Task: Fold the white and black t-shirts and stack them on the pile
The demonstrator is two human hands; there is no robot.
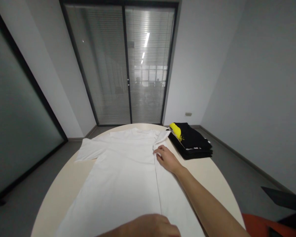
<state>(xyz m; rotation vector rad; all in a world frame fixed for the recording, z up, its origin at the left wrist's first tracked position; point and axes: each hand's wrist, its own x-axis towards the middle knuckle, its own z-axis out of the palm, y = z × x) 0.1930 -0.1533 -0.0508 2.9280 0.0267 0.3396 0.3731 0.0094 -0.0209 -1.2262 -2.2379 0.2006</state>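
A white T-shirt (123, 177) lies spread on a round, pale table (64, 184), its left sleeve flat. Its right side is folded inward, with the fold's edge running down the right part of the shirt. At the upper end of that edge, below the folded sleeve, my right hand (166, 159) rests with bent fingers pinching the fabric. My left hand (153, 226) is at the bottom of the view over the lower end of the fold, fingers curled downward; their tips and whatever they hold are hidden.
A stack of folded black clothes (194, 141), the top one with a yellow print, sits at the table's right back edge. An orange-red chair (259, 225) stands at the lower right. Behind the table is a glass door (148, 98) with blinds.
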